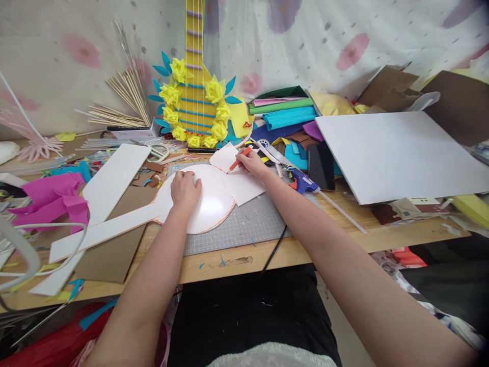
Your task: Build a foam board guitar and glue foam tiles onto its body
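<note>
A white foam-board cutout [208, 199] with a round body and a long neck lies in front of me, orange lines along parts of its edge. My left hand [185, 191] rests on the round body, fingers laid flat, holding nothing. In my right hand [250, 162] is an orange marker [235, 164], its tip down near the cutout's right edge. Under that hand a smaller white board piece [244, 187] touches or lies beneath the round body; which of the two I cannot tell. A grey cutting mat [252, 219] lies beneath them.
A yellow paper-flower instrument [196, 102] stands at the back. Right of the mat are a blue glue gun [304, 182], a black phone [321, 165] and a large white board [401, 153]. Left are scissors [158, 151], brown cardboard [114, 255] and pink paper [57, 199].
</note>
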A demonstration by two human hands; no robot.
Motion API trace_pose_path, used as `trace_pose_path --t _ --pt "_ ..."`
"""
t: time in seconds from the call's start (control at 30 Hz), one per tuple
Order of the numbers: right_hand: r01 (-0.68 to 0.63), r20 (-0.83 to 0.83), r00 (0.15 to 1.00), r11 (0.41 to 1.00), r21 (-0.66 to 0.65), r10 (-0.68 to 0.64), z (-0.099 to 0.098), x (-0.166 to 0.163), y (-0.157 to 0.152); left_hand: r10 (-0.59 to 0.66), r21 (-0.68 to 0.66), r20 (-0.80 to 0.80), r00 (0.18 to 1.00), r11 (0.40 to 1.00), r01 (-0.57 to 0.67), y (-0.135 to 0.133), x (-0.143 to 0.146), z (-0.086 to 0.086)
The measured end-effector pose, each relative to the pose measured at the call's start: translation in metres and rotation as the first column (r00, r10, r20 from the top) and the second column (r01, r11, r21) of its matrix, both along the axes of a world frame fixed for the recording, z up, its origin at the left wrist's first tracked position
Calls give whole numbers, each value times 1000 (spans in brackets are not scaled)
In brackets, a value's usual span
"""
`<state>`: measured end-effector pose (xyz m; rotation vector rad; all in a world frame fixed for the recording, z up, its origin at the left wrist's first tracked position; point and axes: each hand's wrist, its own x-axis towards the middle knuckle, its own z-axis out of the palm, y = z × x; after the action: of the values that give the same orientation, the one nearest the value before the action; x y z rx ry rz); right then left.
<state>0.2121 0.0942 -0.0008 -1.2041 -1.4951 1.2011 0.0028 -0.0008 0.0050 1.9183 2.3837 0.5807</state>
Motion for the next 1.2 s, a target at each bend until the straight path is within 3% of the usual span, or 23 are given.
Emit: trace_pose_path --t 0.33,0.6,1.2 --pt "-44 -73 996 999 18 45 5 10 -16 -6 5 -9 1000 1000 6 1 0 -1" --pt "47 -66 997 996 72 -43 -4 6 -38 -4 5 -18 1000 1000 4 0 0 1" --pt "50 48 997 993 111 -56 -6 8 -34 -2 23 -11 1000 1000 2 1 -1 -3"
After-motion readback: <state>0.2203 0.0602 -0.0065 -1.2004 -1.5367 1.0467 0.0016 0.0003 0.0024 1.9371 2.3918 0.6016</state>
